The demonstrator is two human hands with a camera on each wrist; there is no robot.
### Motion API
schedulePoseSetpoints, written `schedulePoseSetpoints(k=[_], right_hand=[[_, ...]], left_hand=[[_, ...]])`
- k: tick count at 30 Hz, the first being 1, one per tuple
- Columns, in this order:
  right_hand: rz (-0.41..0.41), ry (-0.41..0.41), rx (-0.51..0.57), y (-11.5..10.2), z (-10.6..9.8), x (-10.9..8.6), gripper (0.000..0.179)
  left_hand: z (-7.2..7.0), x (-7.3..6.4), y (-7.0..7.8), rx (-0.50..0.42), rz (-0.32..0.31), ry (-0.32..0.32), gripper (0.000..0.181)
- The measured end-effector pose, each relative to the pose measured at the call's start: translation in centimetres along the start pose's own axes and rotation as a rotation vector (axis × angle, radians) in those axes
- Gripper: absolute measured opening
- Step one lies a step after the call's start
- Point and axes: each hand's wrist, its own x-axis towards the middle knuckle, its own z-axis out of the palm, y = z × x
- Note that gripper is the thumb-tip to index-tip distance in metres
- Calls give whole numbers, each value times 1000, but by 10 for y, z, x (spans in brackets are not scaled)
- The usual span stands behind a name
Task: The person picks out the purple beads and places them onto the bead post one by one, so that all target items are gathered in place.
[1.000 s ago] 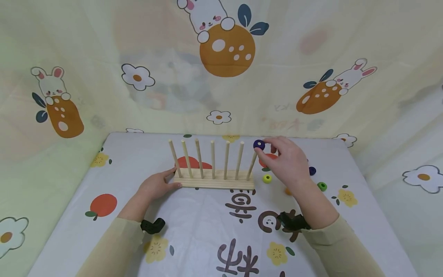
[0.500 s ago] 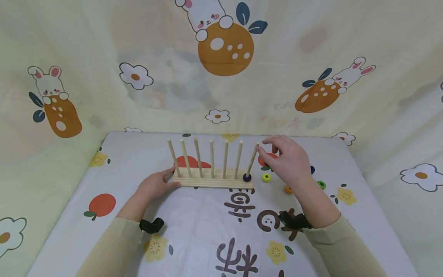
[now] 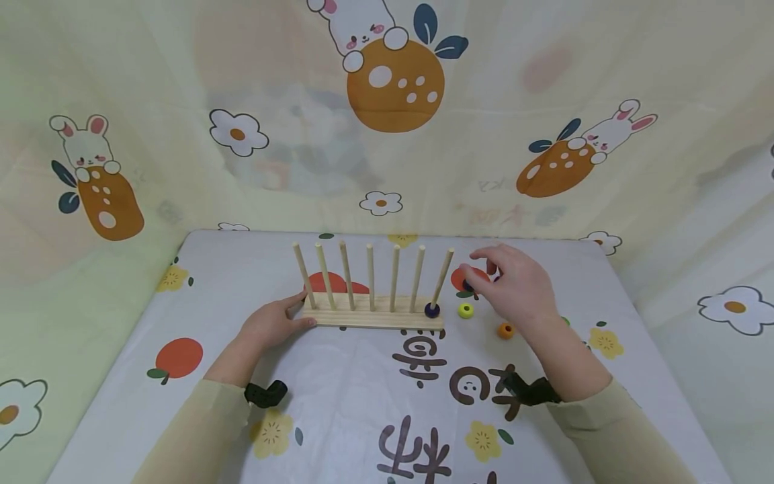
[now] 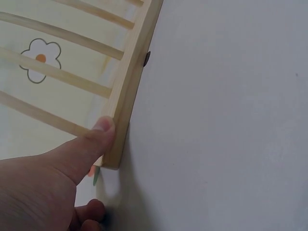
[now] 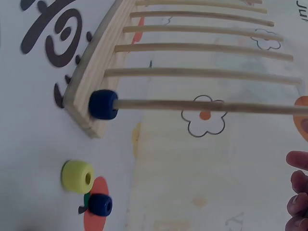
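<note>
A wooden peg rack with several upright pegs stands mid-table. My left hand grips its left end, the thumb against the front of the base and the other fingers behind. At the foot of the rightmost peg sits a dark blue bead, threaded on and resting at the base. My right hand hovers right of that peg, fingers loosely bent and apart, with no bead seen held. Under its thumb side, a second dark blue bead lies on the table near a yellow-green bead.
An orange bead lies in front of the right hand. A green bead is mostly hidden behind the right wrist. The printed cloth covers the table, and a patterned curtain rises along the back edge.
The right hand let go of the dark blue bead at the peg's top; it dropped to the base. That hand then moved right, away from the peg. The left hand stays on the rack.
</note>
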Motion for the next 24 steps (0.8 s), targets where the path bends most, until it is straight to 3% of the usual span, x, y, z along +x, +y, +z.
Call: schedulePoseSetpoints(k=[6,16,24], right_hand=[[-6,-28,-48,21,0,-8,32],[94,-170,-110,62,-5,-28,41],[117,-198,-134,94,-6,-51,40]], left_hand=[[-1,-1,1,1,-1,-2,83],[-1,-1,0,9,4,2,84],[-2,-1,2,2,-5,-3,83]])
